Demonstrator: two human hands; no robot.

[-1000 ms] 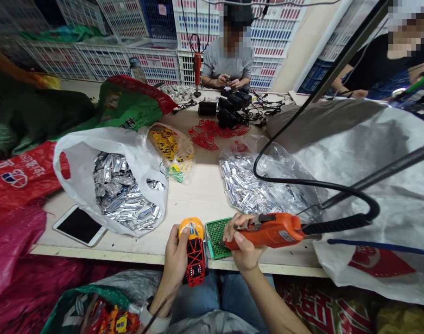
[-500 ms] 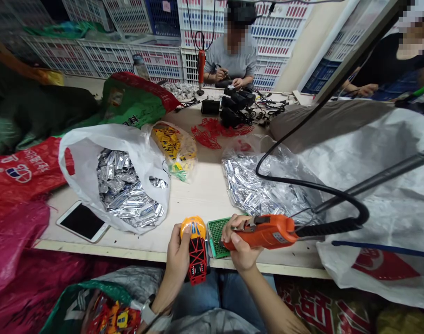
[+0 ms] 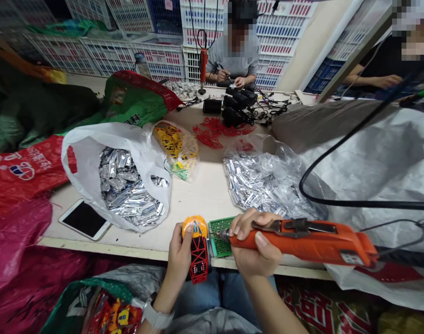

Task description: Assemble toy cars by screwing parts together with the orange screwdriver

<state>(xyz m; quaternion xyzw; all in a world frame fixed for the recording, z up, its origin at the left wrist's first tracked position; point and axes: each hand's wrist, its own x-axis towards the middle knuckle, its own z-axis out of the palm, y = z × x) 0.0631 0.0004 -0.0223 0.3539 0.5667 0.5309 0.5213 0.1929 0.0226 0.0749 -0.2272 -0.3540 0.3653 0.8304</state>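
My left hand (image 3: 180, 248) is closed on a toy car (image 3: 199, 250) with a yellow-orange body and a red frame, its thumb pressed on the yellow end. My right hand (image 3: 255, 241) wraps round an orange electric screwdriver (image 3: 309, 241), which lies nearly level with its tip pointing left at the car's side. Whether the tip touches the car I cannot make out. Beneath the tip, a green perforated tray (image 3: 218, 249) sits at the table's front edge.
Behind my hands are a white bag of silvery parts (image 3: 131, 185), a clear bag of silvery parts (image 3: 256, 181) and a bag of yellow parts (image 3: 173, 144). A phone (image 3: 84, 219) lies at left. Across the table a person (image 3: 232, 60) works near a hanging orange screwdriver (image 3: 202, 69).
The screwdriver has swung from angled away to nearly level, its tip now showing toward the car and its back end farther right. Its cable has shifted right. My left hand has barely moved.
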